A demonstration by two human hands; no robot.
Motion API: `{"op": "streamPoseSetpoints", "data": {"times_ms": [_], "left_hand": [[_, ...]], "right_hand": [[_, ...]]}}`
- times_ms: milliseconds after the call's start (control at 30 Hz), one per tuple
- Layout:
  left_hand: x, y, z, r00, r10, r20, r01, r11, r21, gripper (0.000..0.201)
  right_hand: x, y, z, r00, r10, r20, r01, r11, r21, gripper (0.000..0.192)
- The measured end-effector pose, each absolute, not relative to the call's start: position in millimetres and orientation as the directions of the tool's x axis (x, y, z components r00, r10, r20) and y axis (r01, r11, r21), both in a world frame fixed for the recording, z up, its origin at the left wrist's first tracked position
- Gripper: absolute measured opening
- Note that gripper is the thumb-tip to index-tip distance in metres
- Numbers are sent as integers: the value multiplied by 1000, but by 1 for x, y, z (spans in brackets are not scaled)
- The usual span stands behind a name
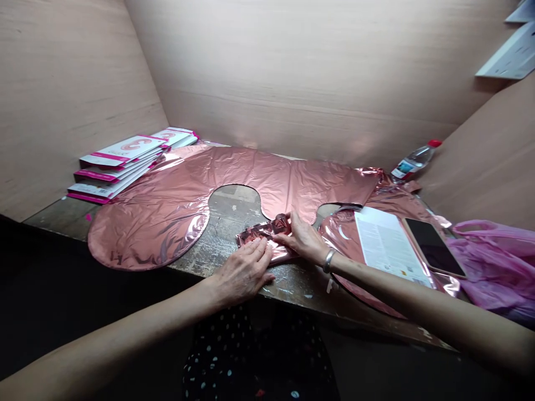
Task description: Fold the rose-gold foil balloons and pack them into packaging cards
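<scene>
Where the worn table's [292,287] front edge runs, the left hand [242,273] lies flat on the rose-gold foil balloon's [267,234] folded tail, the right hand [303,239] pinching its crumpled end, bare tabletop just behind

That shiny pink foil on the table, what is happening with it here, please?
A person is working on a large flat rose-gold foil balloon spread over a worn wooden table. The left hand presses flat on a folded part of the foil near the table's front edge, while the right hand pinches the same fold. A stack of pink-and-white card packets lies at the left; a dark smartphone and a printed white sheet lie at the right.
</scene>
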State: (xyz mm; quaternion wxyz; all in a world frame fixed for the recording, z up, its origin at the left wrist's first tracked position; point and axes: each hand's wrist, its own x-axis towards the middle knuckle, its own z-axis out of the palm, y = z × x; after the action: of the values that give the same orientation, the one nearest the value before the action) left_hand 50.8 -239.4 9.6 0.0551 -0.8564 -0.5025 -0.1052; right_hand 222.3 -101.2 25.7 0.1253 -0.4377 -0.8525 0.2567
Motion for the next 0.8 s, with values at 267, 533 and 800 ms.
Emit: {"op": "streamPoseSetpoints", "data": {"times_ms": [267, 533, 800], "left_hand": [[50, -231, 24, 479, 859, 181, 866, -496, 61, 33], [70, -223, 33, 433, 901, -26, 891, -432, -138, 32], [36, -183, 52, 375, 927, -2, 924, -374, 79, 25]], "right_hand": [[237, -93, 3, -924, 357, 138, 320, 918, -236, 45], [248, -80, 22, -966, 192, -171, 241, 905, -349, 114], [244, -82, 21, -951, 305, -46, 293, 849, -440, 83]]}}
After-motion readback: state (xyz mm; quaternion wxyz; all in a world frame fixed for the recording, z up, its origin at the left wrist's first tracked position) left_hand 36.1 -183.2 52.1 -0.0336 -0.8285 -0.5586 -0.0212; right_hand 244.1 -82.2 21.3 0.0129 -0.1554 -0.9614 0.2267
